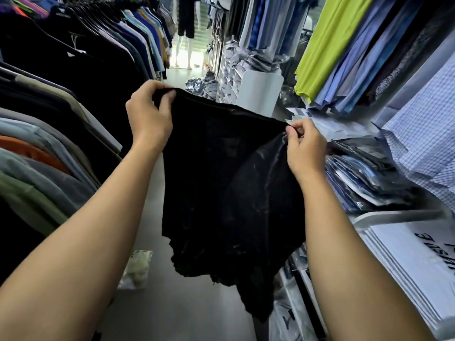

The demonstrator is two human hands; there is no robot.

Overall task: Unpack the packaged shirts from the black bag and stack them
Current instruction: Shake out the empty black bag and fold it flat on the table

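Up it was: the thin black plastic bag (221, 180) hung flat and slack in mid-air, its top edge pulled taut and slanting down to the right. The left hand (147, 119) gripped the higher corner and the right hand (305, 148) pinched the lower one. Its crumpled, ragged bottom trailed to a point. Just right of it, folded shirts in clear plastic packets (364, 183), blue, white and dark, lay in a loose, uneven pile on a white shelf (398, 214).
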